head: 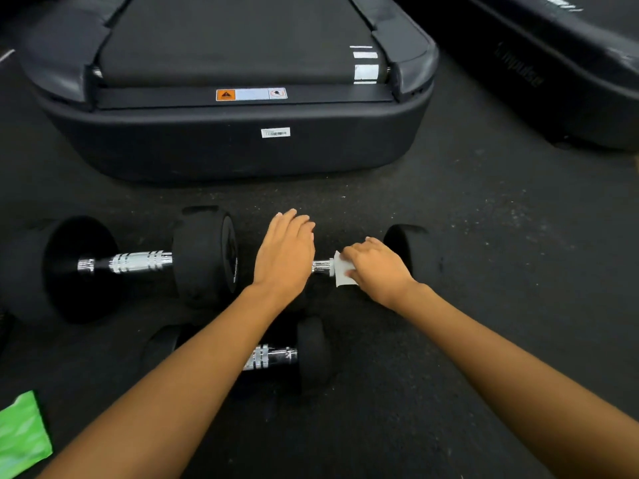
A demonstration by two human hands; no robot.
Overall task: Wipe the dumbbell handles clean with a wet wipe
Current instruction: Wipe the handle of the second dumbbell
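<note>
The dumbbell handle (321, 265) I am cleaning lies crosswise on the floor (484, 219) right in front of me, between my two hands. My right hand (377, 267) is curled over the wet wipe (342, 273), clamping it round the chrome bar close to the right weight head (406, 247). My left hand (283, 250) lies flat, fingers straight, over the other end; I judge the second head sits hidden under my palm.

To do this well I should press that palm down so the bar cannot roll. Then I should wrap the wipe fully round and draw it along the bare stretch toward my left hand, twisting so the grooves get reached.

A large dumbbell (141, 262) lies to the left and a small dumbbell (276, 354) nearer me.
</note>
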